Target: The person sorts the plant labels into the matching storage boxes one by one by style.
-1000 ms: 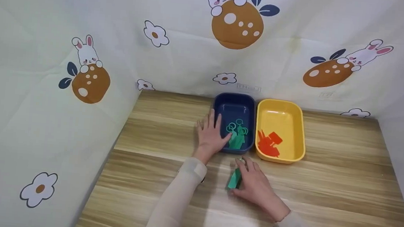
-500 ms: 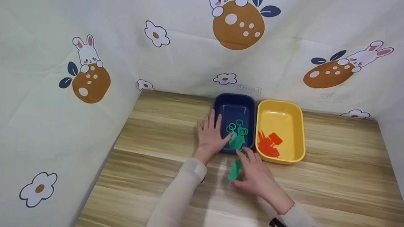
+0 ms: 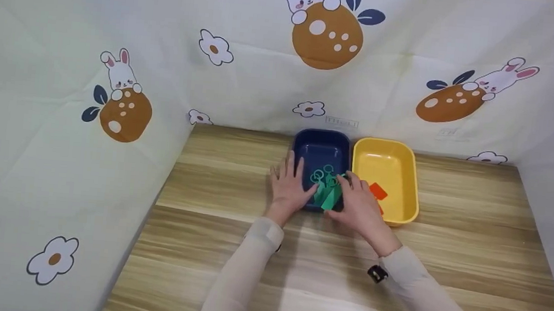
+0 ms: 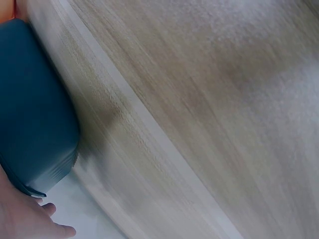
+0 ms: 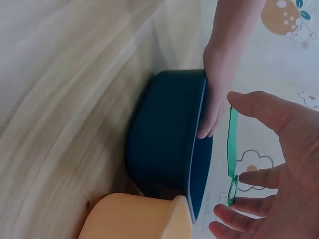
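My right hand [image 3: 363,206] is over the dark blue bin [image 3: 321,152] and holds a thin green tag with a ring at one end [image 5: 232,137]. In the right wrist view the thumb is at the tag's plain end and the fingers are at the ring end. Several similar green ringed tags [image 3: 320,192] lie in the near part of the blue bin. My left hand [image 3: 290,189] rests on that bin's left rim, fingers spread and straight, thumb reaching over the edge. The left wrist view shows fingertips beside the bin's outer wall [image 4: 35,104].
A yellow bin [image 3: 387,157] stands against the right side of the blue one. Flat red-orange pieces [image 3: 378,191] lie inside it, partly hidden by my right hand. Both bins stand on a wood-grain table [image 3: 471,232], near a patterned cloth backdrop [image 3: 253,88].
My right hand has lifted the green tag from the table in front of the bins and carried it forward over the blue bin. The left hand has stayed at the rim.
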Action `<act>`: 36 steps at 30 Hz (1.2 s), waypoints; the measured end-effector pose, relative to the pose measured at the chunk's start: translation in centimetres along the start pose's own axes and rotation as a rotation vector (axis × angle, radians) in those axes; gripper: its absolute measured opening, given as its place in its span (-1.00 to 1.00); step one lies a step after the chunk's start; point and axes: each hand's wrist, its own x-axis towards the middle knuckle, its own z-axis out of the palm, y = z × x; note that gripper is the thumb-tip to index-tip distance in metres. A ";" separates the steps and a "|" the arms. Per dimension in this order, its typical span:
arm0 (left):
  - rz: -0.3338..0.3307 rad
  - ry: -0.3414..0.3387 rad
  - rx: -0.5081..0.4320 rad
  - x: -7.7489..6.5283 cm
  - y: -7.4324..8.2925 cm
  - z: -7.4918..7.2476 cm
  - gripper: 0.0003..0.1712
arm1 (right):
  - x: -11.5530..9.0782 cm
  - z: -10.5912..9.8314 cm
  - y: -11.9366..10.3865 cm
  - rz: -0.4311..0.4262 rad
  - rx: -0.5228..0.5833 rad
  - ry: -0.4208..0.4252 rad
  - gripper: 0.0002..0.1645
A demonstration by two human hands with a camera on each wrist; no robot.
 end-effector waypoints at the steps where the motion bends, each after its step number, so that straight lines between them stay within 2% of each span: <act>1: 0.001 0.003 -0.004 0.0 0.0 0.1 0.03 | 0.4 0.1 0.1 0.012 0.000 -0.002 0.13; 9: 0.007 0.013 -0.011 -0.1 0.0 0.1 -0.02 | 2.4 1.2 0.7 0.066 -0.020 0.000 0.10; 15: 0.012 -0.003 -0.034 -0.3 0.0 0.0 -0.04 | 3.4 2.2 1.2 0.058 -0.046 -0.021 0.06; 20: 0.005 -0.018 -0.009 -0.3 0.1 0.0 -0.04 | 4.0 2.5 1.5 0.035 -0.051 -0.051 0.00; 28: 0.012 0.009 0.000 -0.3 0.2 -0.1 -0.05 | 4.8 2.9 1.9 0.037 -0.055 -0.111 -0.03; 36: 0.009 0.001 0.007 -0.2 0.0 0.0 -0.05 | 5.1 3.3 2.0 0.013 -0.061 -0.128 -0.09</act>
